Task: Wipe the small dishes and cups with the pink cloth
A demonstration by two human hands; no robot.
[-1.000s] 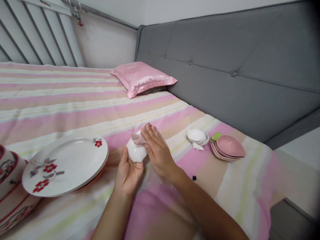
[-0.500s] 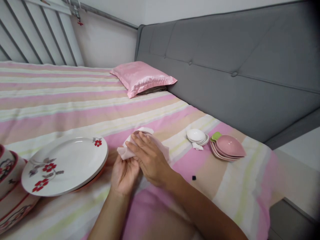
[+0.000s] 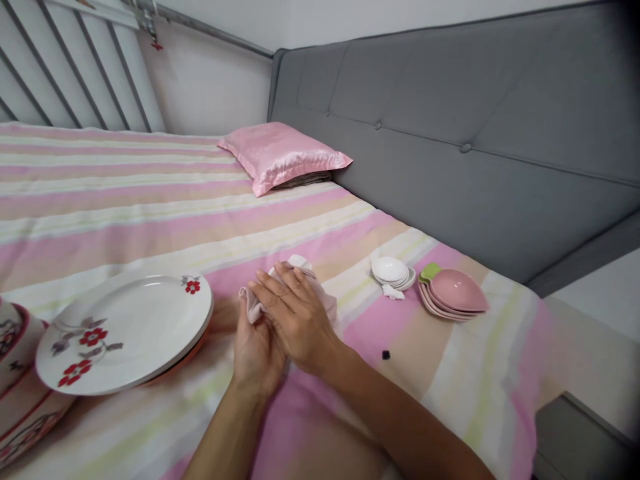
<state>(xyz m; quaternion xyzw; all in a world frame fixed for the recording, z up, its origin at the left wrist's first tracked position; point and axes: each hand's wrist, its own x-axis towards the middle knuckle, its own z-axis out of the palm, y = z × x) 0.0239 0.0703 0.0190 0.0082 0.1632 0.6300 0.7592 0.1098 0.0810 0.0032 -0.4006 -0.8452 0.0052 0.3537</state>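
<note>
A pale pink cloth (image 3: 326, 301) is bunched between my two hands above the bed. My left hand (image 3: 257, 357) is underneath, palm up, cupping it. On top lies my right hand (image 3: 295, 317), pressing the cloth down with its fingers close together. Whether something is wrapped inside the cloth is hidden. To the left of my hands are white oval plates (image 3: 133, 333) with red flowers, stacked on something orange. On the right sit small white dishes (image 3: 390, 270) and a stack of pink leaf-shaped bowls (image 3: 459, 291) with a green tip.
Flowered bowls (image 3: 27, 407) with red rims are stacked at the left edge. A crumpled white scrap (image 3: 393, 292) and a small black cube (image 3: 385, 355) lie on the striped bedspread (image 3: 150, 230). Farther back are a pink pillow (image 3: 285, 153), a grey headboard (image 3: 425, 180) and a radiator (image 3: 83, 73).
My left hand has turned and come closer under my right hand. The cloth is now folded more tightly between them. The view has shifted slightly; the dishes stay where they were.
</note>
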